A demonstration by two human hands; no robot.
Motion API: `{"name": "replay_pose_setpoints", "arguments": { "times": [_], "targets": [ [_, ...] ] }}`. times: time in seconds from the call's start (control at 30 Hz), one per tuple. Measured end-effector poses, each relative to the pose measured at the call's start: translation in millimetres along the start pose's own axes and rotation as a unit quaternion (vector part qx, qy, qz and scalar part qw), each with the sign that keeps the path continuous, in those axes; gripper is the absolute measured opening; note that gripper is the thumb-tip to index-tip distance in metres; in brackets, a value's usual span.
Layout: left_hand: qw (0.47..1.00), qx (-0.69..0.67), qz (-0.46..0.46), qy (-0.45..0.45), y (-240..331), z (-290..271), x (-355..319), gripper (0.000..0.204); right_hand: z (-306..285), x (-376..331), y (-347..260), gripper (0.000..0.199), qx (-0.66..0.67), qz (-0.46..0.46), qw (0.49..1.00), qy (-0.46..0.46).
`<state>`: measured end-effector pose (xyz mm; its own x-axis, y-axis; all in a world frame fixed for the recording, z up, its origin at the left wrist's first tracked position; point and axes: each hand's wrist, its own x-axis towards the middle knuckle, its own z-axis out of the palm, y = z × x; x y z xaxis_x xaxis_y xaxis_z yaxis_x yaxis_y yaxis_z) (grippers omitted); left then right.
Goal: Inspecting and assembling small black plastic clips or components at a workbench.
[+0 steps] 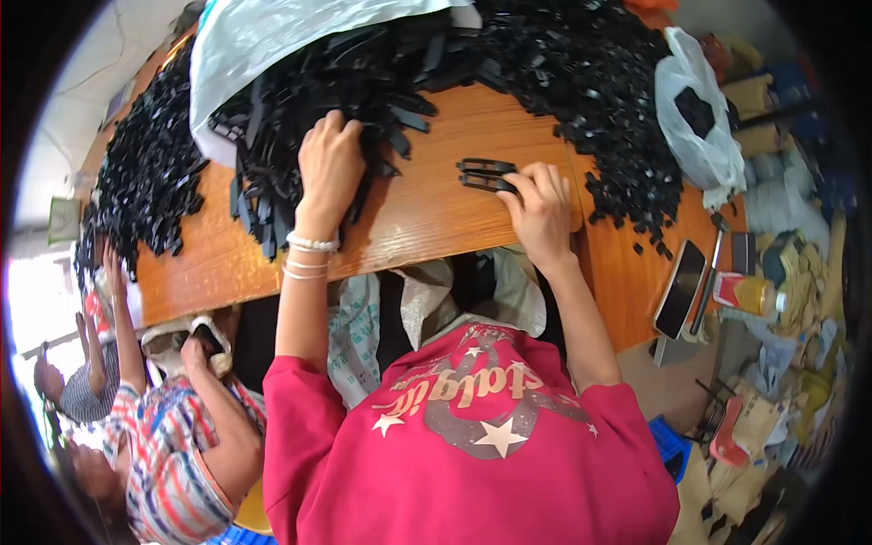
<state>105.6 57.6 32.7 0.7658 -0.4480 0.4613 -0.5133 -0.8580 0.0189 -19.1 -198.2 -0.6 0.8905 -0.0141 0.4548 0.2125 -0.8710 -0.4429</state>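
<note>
My left hand (331, 168) reaches into a heap of long black plastic strips (354, 64), its fingers curled down among them. The fingertips are hidden, so what they grip does not show. Over the heap lies the mouth of a white plastic sack (250, 41). To the right, just above the wooden tabletop (436, 195), my right hand (543, 213) pinches narrow black slotted plastic pieces (484, 167) between thumb and fingers. They lie side by side and point left; I cannot tell whether they are joined.
Small black pieces (604, 109) are piled at the far right, with another pile (150, 173) at left. A translucent bag (713, 150), a phone (679, 289) and a yellow-filled bottle (752, 294) are on the right. A person in a striped top (177, 454) works at my left.
</note>
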Motion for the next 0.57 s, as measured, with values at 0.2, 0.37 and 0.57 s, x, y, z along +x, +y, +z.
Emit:
{"name": "replay_pose_setpoints", "arguments": {
  "times": [0.2,0.37,0.57],
  "targets": [
    [0.987,-0.138,-0.065,0.053,26,-18,-13,0.009,-18,4,48,0.012,-0.035,0.048,0.993,0.105],
    [0.728,-0.651,-0.215,0.015,72,-10,-57,0.017,-33,17,98,0.006,-0.12,0.071,0.983,0.121],
    [0.562,-0.778,-0.277,0.052,104,-3,-85,0.026,-20,44,102,0.011,-0.13,0.057,0.988,0.06]
  ]
}}
